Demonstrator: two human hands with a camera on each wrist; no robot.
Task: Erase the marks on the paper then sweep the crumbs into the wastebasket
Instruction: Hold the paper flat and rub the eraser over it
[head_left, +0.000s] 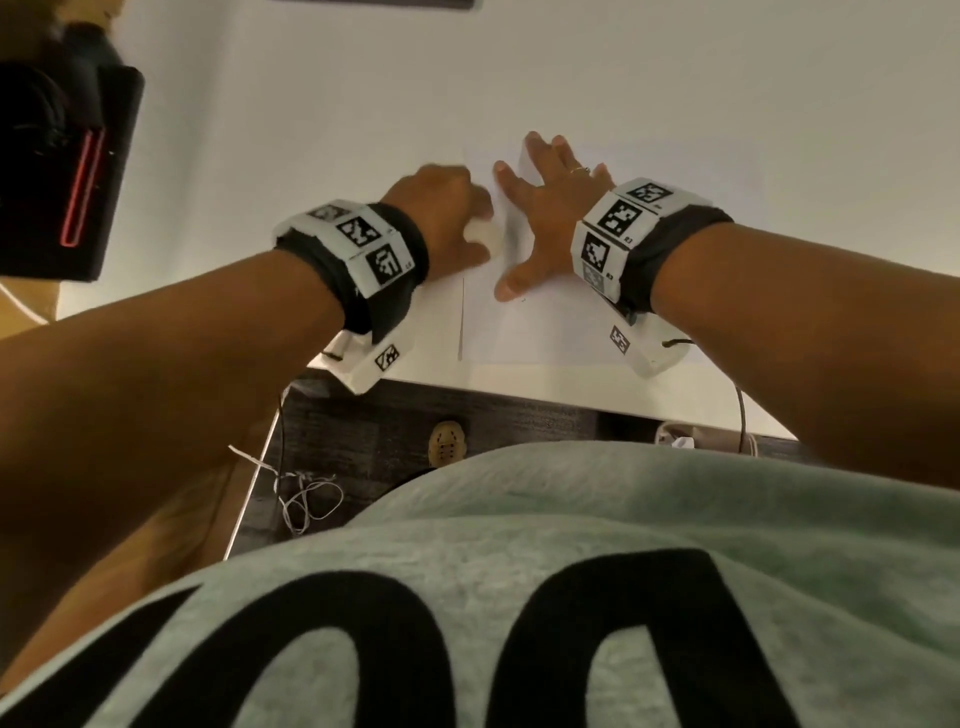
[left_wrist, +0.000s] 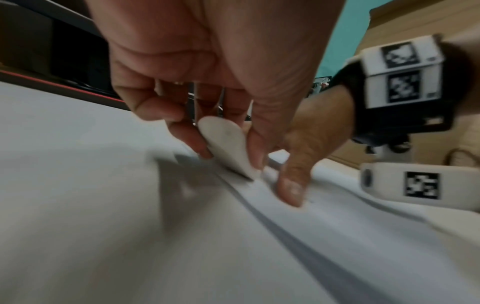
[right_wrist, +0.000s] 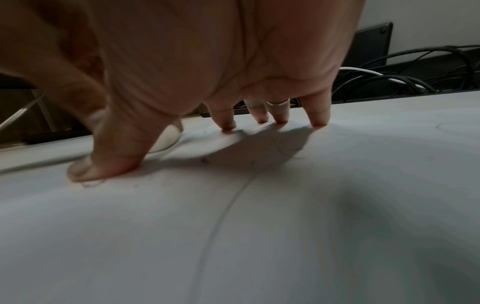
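Observation:
A white sheet of paper (head_left: 550, 332) lies on the white table (head_left: 311, 130) near its front edge. My left hand (head_left: 447, 218) pinches a white oval eraser (head_left: 485, 236) between thumb and fingers. In the left wrist view the eraser (left_wrist: 228, 148) touches down at the paper's left edge. My right hand (head_left: 550, 208) is spread flat on the paper just right of the eraser, its fingertips (right_wrist: 318, 123) and thumb pressing down. Faint pencil marks (right_wrist: 91, 184) show by the thumb, and a thin curved line (right_wrist: 226, 209) crosses the paper (right_wrist: 285, 236). No wastebasket is in sight.
A black object with a red stripe (head_left: 62, 171) stands at the table's left. Dark cables (right_wrist: 415, 78) lie along the back edge. Below the front edge (head_left: 519, 389) are dark floor, a shoe (head_left: 447, 441) and loose white cords (head_left: 301, 499).

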